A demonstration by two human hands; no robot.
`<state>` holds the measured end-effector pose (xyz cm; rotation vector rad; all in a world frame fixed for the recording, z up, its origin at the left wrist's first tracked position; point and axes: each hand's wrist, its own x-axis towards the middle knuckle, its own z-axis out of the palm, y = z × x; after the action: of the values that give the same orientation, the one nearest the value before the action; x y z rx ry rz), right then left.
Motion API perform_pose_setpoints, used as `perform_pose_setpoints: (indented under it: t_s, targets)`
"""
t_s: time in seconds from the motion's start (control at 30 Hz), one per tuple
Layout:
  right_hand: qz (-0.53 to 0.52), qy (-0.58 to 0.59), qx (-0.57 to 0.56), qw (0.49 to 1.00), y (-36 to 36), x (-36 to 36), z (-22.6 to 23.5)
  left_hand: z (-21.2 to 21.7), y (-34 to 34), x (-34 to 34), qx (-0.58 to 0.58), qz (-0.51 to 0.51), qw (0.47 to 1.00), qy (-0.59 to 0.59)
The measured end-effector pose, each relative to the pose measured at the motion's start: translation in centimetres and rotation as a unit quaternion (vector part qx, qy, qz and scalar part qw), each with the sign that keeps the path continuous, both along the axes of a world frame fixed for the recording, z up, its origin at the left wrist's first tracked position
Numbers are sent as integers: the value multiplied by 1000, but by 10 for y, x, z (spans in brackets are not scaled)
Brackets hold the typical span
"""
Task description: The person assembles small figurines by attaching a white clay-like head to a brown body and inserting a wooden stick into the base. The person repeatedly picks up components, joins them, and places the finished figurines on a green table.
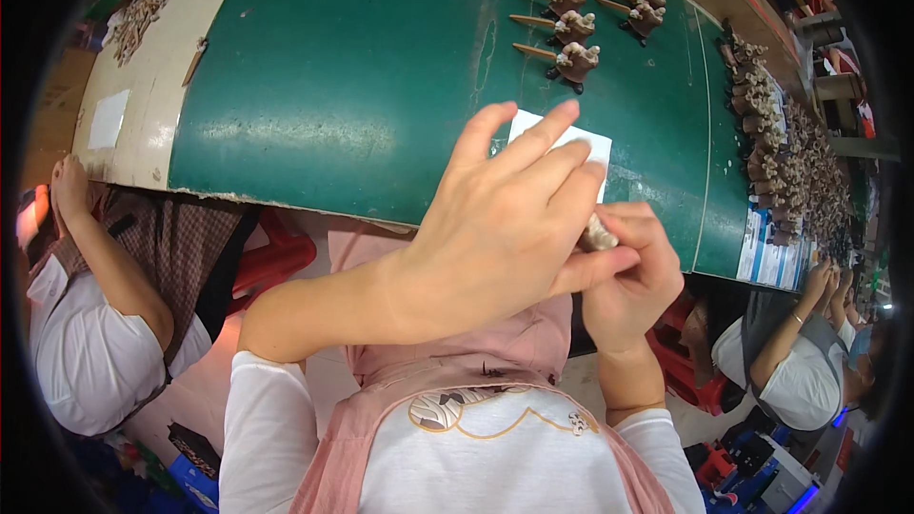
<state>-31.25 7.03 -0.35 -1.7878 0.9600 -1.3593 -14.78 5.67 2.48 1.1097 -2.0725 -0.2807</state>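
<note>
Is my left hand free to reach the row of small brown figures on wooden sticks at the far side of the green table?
Probably yes: the green table between the left hand and the stick figures lies bare, though its fingers are occupied by the white paper.

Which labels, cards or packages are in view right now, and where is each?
White rectangular card: on the green table, partly under the left hand.
White rectangular label: on the table's cream left strip.
Blue-and-white printed packs: stacked along the table's right edge.
Blue boxes: on the floor, lower left.
</note>
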Motion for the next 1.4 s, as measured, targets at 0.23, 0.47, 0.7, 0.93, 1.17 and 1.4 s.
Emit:
perform_pose_setpoints:
  t_s: [0.23,0.47,0.7,0.93,1.17,1.4]
  targets:
    - [131,-254,347,893,-5,-19,20,20,-16,39,324,-148,886,296]
    - [253,-322,443,797,3,-10,15,-5,-1,26,505,-221,694,463]
    - [274,-317,487,766,6,-8,19,-19,9,25,440,-263,730,452]
    - [289,-314,526,735,5,-13,15,-24,8,28,513,-279,684,437]
    - [286,-220,353,863,-25,-42,32,-21,-3,30,478,-298,647,514]
    - [-106,87,78,987,-165,-92,-9,-26,22,78,386,15,828,407]
